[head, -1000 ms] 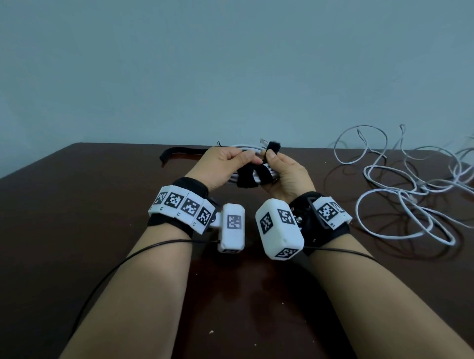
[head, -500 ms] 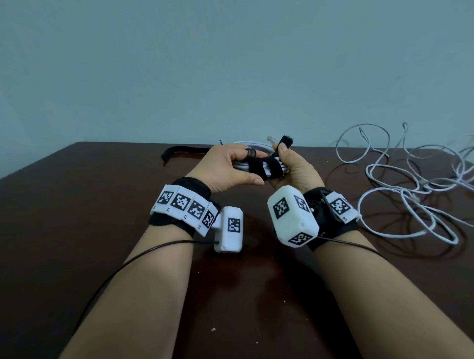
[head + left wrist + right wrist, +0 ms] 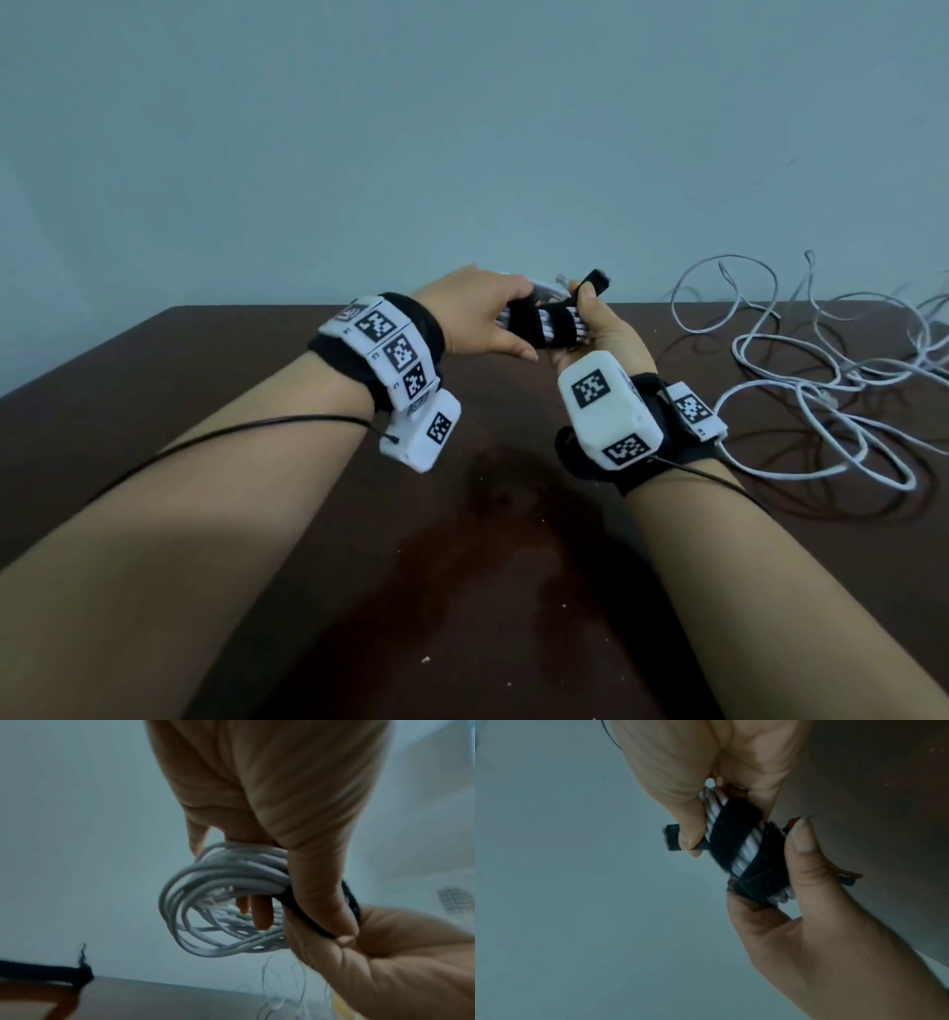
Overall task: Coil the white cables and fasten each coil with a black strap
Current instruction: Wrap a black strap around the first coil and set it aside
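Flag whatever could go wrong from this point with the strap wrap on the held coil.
1. The strap tail sticks out loose past the right hand thumb; unpressed, the wrap may unwind.
2. The wraps sit slanted with cable showing between them, so the coil could slip out.
3. The loose cable lies beside the right wrist and might snag.

Table [image 3: 257, 514]: dark brown, glossy top, set against a pale blue-grey wall; small pale crumbs were scattered on its near part. Loose white cable [image 3: 801, 411]: lay uncoiled in tangled, overlapping loops on the right part of the top, running out past the right edge of the head view. Spare black strap [image 3: 46, 973]: lay flat near the far left edge, well apart from the loose cable.
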`<move>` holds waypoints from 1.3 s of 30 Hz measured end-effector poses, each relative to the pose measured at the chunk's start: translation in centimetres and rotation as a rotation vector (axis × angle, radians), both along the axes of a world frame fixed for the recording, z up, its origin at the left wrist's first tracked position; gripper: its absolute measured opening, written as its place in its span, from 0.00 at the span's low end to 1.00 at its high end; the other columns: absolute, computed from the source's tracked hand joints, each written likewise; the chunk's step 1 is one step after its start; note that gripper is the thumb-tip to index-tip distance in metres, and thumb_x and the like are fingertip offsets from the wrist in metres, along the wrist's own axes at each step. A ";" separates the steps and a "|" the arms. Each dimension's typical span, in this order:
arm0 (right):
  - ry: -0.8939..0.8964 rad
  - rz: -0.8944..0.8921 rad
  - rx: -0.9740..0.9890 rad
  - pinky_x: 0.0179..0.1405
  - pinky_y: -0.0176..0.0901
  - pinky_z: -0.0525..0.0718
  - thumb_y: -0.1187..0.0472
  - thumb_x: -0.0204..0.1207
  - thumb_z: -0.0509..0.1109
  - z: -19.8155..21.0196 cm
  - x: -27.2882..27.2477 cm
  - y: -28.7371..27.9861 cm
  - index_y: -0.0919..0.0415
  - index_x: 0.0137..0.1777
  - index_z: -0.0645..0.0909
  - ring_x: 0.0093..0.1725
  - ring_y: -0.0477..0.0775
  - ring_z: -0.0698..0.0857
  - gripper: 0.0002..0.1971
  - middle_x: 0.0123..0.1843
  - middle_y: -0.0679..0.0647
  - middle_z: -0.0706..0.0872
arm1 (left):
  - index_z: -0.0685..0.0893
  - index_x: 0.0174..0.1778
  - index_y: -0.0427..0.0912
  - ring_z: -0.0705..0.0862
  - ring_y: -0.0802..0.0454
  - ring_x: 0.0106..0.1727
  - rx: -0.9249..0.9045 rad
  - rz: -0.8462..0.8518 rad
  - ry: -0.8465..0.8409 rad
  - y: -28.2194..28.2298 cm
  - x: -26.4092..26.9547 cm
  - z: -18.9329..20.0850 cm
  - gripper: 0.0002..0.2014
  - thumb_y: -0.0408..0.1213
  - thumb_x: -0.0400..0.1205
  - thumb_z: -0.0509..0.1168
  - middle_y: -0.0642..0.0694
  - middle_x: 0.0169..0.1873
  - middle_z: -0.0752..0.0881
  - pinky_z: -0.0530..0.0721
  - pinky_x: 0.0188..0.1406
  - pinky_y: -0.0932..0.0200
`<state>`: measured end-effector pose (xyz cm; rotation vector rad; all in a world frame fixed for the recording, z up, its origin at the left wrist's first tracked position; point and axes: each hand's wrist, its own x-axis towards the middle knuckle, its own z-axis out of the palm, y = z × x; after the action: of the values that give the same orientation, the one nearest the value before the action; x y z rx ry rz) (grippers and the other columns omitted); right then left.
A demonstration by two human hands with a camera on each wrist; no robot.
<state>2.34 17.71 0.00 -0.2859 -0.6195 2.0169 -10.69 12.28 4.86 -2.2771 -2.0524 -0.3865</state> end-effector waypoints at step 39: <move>-0.561 -0.305 0.983 0.61 0.52 0.83 0.57 0.71 0.70 -0.8 -0.3 1.0 0.49 0.46 0.80 0.53 0.54 0.85 0.05 0.48 0.52 0.85 | 0.80 0.42 0.36 0.76 0.51 0.25 -0.065 0.076 -0.992 -0.4 -0.3 -1.4 0.21 0.51 0.86 0.56 0.47 0.22 0.80 0.73 0.32 0.57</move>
<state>2.03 18.67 -0.79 -0.3101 -1.7035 1.1350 -10.97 11.89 3.46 -2.2408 -2.4882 -1.7422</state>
